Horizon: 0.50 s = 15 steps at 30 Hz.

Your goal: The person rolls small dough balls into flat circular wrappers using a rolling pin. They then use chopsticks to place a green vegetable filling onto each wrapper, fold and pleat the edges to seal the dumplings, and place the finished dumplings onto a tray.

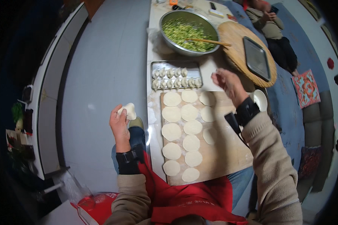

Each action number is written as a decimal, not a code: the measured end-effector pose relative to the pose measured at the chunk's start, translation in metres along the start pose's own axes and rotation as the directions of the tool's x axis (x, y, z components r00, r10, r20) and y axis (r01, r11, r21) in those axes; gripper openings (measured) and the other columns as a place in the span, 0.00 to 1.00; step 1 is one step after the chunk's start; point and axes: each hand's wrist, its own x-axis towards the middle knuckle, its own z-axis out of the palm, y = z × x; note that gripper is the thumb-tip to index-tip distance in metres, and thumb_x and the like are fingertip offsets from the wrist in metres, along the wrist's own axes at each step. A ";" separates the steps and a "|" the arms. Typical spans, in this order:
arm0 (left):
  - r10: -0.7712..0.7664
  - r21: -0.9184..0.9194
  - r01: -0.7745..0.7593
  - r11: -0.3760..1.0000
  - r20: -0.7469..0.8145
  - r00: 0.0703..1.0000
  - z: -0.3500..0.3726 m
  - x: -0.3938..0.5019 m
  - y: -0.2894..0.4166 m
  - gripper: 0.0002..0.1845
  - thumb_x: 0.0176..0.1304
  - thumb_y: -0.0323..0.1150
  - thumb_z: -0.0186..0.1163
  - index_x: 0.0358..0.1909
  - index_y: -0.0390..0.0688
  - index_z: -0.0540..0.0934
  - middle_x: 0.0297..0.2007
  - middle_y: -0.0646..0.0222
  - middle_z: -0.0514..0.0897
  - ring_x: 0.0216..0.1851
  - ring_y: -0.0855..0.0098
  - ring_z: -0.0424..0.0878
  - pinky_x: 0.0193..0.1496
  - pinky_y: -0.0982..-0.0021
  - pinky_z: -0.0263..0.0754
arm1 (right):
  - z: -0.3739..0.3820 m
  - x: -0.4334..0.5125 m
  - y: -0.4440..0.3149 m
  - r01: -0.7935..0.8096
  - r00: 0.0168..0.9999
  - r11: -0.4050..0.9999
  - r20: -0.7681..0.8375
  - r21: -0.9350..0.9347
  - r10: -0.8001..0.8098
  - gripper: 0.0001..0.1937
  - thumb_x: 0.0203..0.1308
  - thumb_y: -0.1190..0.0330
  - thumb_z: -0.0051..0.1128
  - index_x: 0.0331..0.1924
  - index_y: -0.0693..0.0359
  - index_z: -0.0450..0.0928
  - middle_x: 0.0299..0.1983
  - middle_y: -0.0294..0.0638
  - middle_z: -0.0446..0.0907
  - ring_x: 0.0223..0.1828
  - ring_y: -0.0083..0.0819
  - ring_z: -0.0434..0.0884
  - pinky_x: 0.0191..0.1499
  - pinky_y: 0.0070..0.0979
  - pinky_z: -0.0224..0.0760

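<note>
My left hand (120, 123) holds a round dough wrapper (128, 111), slightly folded, out over the floor left of the table. Raised above the table between the metal tray and the wooden board, my right hand (226, 83) has bent fingers and no object visible in it. Several flat dough wrappers (171, 131) lie in columns on the floured wooden board (231, 152). Behind the board, two rows of filled dumplings (177, 83) sit on the metal tray (193, 73). A large steel bowl (169, 46) of chopped green filling (183, 32) stands farther back, with wooden chopsticks (208, 42) resting in it.
At the right, a dark rectangular tray (257, 59) lies on a round woven lid (232, 33). A white bowl (260, 101) stands beyond my right wrist. Another person (266, 22) reclines on the blue-covered seat, holding a phone. A low white cabinet (49, 126) stands at the left.
</note>
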 end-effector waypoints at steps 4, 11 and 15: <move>-0.028 -0.009 0.027 1.000 -0.125 0.992 0.004 0.012 -0.017 0.24 0.64 0.26 0.60 0.61 0.35 0.68 0.50 0.56 0.77 0.47 0.67 0.78 0.51 0.68 0.76 | 0.034 0.097 -0.001 -0.080 0.996 0.991 -0.029 0.109 0.083 0.22 0.69 0.57 0.50 0.51 0.71 0.68 0.41 0.54 0.79 0.36 0.37 0.83 0.40 0.27 0.83; -0.089 -0.098 0.081 0.992 -0.079 0.993 0.019 0.017 -0.001 0.30 0.65 0.29 0.60 0.65 0.28 0.61 0.55 0.48 0.73 0.56 0.63 0.74 0.58 0.69 0.70 | 0.042 0.161 0.015 -0.142 0.976 0.956 -0.124 0.257 0.179 0.12 0.69 0.68 0.46 0.50 0.67 0.64 0.45 0.50 0.74 0.35 0.33 0.80 0.28 0.20 0.80; -0.021 -0.069 0.020 0.997 -0.021 1.000 0.023 0.017 0.000 0.30 0.65 0.29 0.60 0.65 0.28 0.61 0.55 0.50 0.74 0.55 0.64 0.74 0.57 0.70 0.70 | 0.046 0.132 0.015 -0.051 0.999 0.974 0.012 0.221 0.050 0.10 0.70 0.68 0.45 0.45 0.68 0.68 0.37 0.49 0.79 0.24 0.30 0.78 0.22 0.19 0.78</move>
